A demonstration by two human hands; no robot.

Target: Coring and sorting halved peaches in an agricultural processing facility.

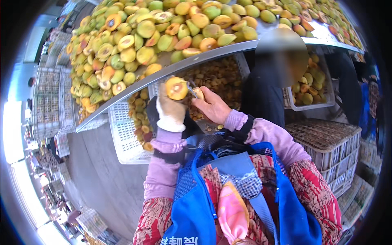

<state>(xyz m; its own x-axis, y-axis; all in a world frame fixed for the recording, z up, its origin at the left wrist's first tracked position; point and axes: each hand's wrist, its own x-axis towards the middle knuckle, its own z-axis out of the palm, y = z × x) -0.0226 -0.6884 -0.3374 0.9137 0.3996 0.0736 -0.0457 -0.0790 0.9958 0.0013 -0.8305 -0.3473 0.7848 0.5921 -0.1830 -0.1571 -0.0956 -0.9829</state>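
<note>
My left hand (pixel 170 109), in a pale, soiled glove, is closed around a yellow peach (pixel 177 88). The cut face of the peach is turned up and its reddish centre shows. Just to the right, my bare right hand (pixel 213 107) grips a small pitting knife (pixel 197 93) with a light handle. Its metal end points toward the peach; whether the two touch I cannot tell. Both hands are in front of the near edge of a metal table (pixel 196 57), which is heaped with green, yellow and reddish peaches (pixel 145 30), many of them halved.
A white crate (pixel 126 136) with peach halves stands below on the left. Under the table lies a mass of brownish pieces (pixel 220 77). At the right are another crate of peaches (pixel 312 87), a person in dark clothes (pixel 263 92) and stacked crates (pixel 326 143). More crates (pixel 47 98) rise at far left.
</note>
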